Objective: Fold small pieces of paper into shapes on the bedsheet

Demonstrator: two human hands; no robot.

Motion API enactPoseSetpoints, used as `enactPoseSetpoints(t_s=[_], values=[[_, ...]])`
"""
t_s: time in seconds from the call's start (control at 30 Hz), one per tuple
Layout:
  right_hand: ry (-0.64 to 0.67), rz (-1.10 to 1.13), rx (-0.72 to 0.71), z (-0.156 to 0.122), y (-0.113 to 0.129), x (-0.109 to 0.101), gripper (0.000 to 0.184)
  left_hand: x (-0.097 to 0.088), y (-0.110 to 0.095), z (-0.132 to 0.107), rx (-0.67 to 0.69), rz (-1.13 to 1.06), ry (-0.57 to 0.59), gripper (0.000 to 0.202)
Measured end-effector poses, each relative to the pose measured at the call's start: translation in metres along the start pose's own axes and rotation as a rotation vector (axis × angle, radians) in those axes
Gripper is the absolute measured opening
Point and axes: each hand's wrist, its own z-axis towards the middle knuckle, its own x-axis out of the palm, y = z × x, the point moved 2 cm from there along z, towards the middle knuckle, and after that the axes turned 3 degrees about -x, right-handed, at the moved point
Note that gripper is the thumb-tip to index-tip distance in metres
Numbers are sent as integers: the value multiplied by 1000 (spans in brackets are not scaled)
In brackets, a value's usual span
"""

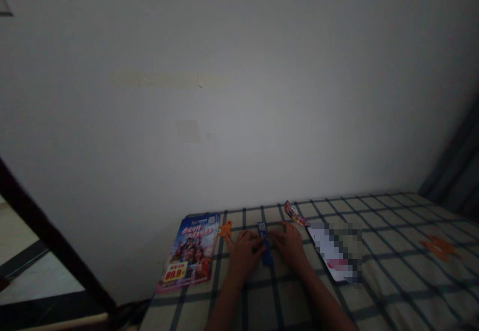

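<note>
A narrow blue strip (pixel 266 257), apparently folded printed paper, lies on the checked cloth between my two hands. My left hand (pixel 245 252) has its fingers bent in and pinching at the strip's left edge. From the other side, my right hand (pixel 290 245) closes its thumb and fingers on the right edge. The strip's middle is partly covered by my fingertips. Just left of my left hand sits an orange cut-out shape (pixel 225 229). Beyond my right hand lies a crumpled red, white and blue printed strip (pixel 296 215).
A pile of printed leaflets (pixel 192 251) lies at the left edge of the checked cloth (pixel 307 306). To the right are a flat pale item, partly blurred out (pixel 329 253), and another orange shape (pixel 439 247). A white wall (pixel 262 121) stands behind.
</note>
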Motion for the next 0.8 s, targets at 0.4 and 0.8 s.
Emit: enactPoseSetpoints(t_s=[0.4,0.8], values=[[62,36,-25,-1,1,-5,18,3,2,-1,2,-24,-22,23],[35,-50,57,11,7,-1,23,4,2,0,-14,-5,-10,23]])
